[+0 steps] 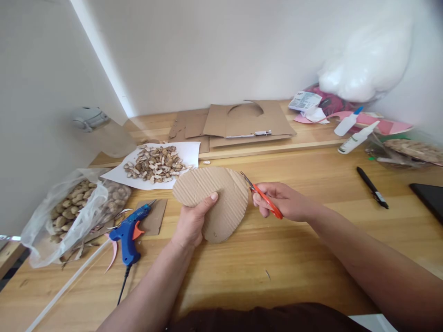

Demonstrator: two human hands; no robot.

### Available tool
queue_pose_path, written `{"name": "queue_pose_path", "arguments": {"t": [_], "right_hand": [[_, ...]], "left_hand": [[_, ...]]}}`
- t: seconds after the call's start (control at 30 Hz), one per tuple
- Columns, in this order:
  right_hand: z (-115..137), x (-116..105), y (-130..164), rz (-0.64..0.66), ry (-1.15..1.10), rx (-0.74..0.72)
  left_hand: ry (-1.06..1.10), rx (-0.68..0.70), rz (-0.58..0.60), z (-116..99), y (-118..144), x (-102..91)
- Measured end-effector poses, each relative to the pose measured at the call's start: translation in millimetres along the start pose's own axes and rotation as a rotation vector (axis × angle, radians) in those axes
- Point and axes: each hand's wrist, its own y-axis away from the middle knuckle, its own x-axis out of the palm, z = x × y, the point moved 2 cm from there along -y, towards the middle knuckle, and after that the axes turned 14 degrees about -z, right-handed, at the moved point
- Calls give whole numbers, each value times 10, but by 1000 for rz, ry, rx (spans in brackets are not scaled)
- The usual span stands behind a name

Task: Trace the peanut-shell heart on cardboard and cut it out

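Note:
My left hand [195, 214] grips a rounded piece of corrugated cardboard [226, 198], thumb on its upper face and the other fingers hidden beneath. The cardboard is held above the wooden table. In my right hand [280, 200] is a pair of scissors [265, 200] with red handles, its fingers closed around them. The dark blades point up and left, at the upper right edge of the cardboard. Whether the blades touch that edge I cannot tell.
A blue glue gun [128, 235] with a long glue stick lies left, by a plastic bag of peanuts [71, 203]. Broken shells [154, 163] rest on white paper [188, 150]. Behind are cardboard sheets [249, 122]; at right, glue bottles [356, 138] and a black pen [372, 186].

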Motion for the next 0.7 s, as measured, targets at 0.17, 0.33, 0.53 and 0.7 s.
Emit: {"name": "queue_pose_path", "arguments": {"t": [0.17,0.33,0.53,0.7], "right_hand": [[-2,-5,0,7,-3,-4],[-20,-12,-11,-6,27,7],[-7,-4,-5,-20,23,2],[-21,-20,3,-52,82,33]], "left_hand": [[-1,-14,0,7,-5,-8],[0,-18,-5,3,-2,-4],[-20,-32,0,-7,6,3],[-38,-27,-18,-13,6,-4]]}}
